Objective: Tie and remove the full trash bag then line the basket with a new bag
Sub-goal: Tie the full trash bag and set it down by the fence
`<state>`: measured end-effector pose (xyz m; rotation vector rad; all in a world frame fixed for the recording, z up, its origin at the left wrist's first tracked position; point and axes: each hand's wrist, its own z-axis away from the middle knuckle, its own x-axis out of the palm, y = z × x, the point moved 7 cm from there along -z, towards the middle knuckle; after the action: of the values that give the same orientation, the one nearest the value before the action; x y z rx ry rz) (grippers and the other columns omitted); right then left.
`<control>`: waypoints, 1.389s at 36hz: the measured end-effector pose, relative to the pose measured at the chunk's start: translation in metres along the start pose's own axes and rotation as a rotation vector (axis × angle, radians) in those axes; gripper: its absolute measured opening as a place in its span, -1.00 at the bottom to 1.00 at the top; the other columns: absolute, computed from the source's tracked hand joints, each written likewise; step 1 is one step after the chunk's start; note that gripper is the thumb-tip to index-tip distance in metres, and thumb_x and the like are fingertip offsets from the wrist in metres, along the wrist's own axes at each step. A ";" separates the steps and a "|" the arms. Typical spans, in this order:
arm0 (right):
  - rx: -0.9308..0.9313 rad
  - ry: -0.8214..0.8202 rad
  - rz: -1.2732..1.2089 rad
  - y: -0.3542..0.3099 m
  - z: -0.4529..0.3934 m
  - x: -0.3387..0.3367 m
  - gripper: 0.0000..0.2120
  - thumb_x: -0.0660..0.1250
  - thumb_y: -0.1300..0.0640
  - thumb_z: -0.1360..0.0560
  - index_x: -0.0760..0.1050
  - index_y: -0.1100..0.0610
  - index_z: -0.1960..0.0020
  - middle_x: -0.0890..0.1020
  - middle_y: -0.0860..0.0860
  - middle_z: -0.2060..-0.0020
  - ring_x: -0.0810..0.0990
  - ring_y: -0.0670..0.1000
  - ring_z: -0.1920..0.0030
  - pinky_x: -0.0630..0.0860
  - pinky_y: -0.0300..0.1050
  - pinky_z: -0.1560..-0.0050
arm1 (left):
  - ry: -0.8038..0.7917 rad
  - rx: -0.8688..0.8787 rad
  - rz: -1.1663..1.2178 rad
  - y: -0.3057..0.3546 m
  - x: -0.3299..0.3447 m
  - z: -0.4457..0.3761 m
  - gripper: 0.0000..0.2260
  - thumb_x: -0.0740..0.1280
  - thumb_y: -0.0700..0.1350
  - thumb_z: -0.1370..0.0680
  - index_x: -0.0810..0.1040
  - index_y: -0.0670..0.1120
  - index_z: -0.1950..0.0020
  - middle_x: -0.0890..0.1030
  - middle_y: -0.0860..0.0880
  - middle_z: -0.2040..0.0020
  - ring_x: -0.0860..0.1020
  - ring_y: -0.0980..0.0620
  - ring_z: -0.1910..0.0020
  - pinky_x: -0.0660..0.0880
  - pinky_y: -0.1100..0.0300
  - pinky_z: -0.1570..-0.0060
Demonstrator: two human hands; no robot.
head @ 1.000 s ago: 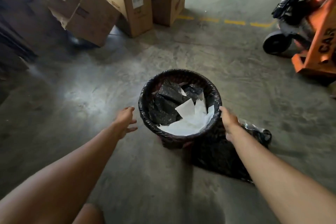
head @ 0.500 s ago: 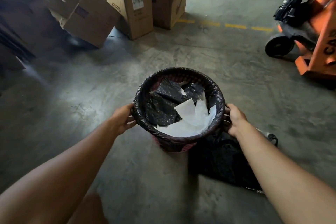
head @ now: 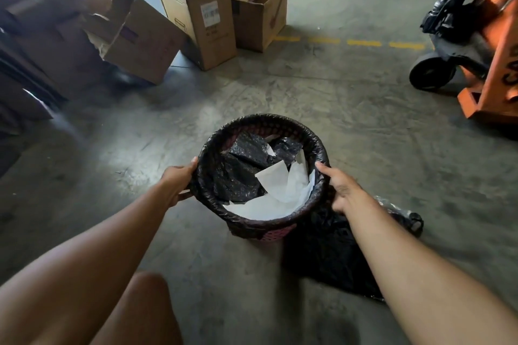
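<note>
A pink woven basket [head: 273, 236] stands on the concrete floor, lined with a black trash bag [head: 294, 126] folded over its rim. White paper [head: 283, 190] and crumpled black plastic fill the inside. My left hand [head: 178, 180] grips the bag's folded edge at the left of the rim. At the right of the rim, my right hand [head: 340, 187] pinches the bag's edge. A second black bag [head: 328, 258] lies flat on the floor just right of the basket, partly under my right forearm.
Several open cardboard boxes [head: 201, 8] stand at the back left. An orange pallet jack [head: 482, 45] with a black wheel is at the right. A dashed yellow line [head: 364, 42] crosses the floor behind. My knee [head: 140, 314] is at the bottom.
Both hands moved in from beside the basket and closed on the bag's edge at the rim. The camera has come closer to the basket.
</note>
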<state>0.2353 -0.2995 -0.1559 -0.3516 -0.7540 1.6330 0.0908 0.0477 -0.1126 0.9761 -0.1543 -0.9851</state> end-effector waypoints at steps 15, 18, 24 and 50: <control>-0.068 0.225 -0.123 -0.001 -0.015 -0.010 -0.37 0.36 -0.44 -0.36 0.69 0.15 0.05 0.76 0.16 0.15 0.73 0.16 0.18 0.65 0.04 0.11 | -0.188 0.032 0.171 -0.011 0.000 -0.019 -0.83 0.28 -0.03 -0.66 0.57 -0.09 0.01 0.64 -0.03 0.19 0.58 0.04 0.21 0.51 0.16 0.13; -0.050 0.285 -0.007 -0.002 -0.015 -0.009 -0.69 0.35 -0.12 -0.44 0.61 0.14 0.21 0.68 0.16 0.16 0.65 0.16 0.23 0.62 0.05 0.04 | -0.199 0.014 0.234 -0.008 0.001 -0.030 -0.82 0.22 -0.10 -0.68 0.59 -0.08 0.02 0.61 0.00 0.27 0.52 0.05 0.24 0.48 0.13 0.08; -0.059 0.398 0.070 -0.016 -0.010 -0.021 -0.84 0.29 0.15 -0.51 0.47 0.11 0.25 0.55 0.06 0.31 0.54 0.05 0.33 0.50 -0.22 0.43 | -0.172 0.124 0.340 0.017 -0.001 -0.047 -0.77 0.20 -0.24 -0.64 0.53 -0.14 0.20 0.60 -0.03 0.46 0.50 -0.02 0.35 0.43 0.08 0.27; 0.045 0.379 0.316 -0.047 -0.019 -0.023 -0.75 0.31 0.00 -0.51 0.44 0.05 0.31 0.52 -0.01 0.37 0.49 0.00 0.32 0.44 -0.17 0.25 | -0.189 0.377 -0.088 0.113 0.030 -0.047 -0.83 0.39 -0.20 -0.48 0.71 -0.11 -0.03 0.71 -0.14 0.12 0.63 0.00 0.28 0.65 0.17 0.20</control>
<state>0.2878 -0.3144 -0.1433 -0.7540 -0.3865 1.8014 0.2038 0.0749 -0.0637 1.2391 -0.4708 -1.1537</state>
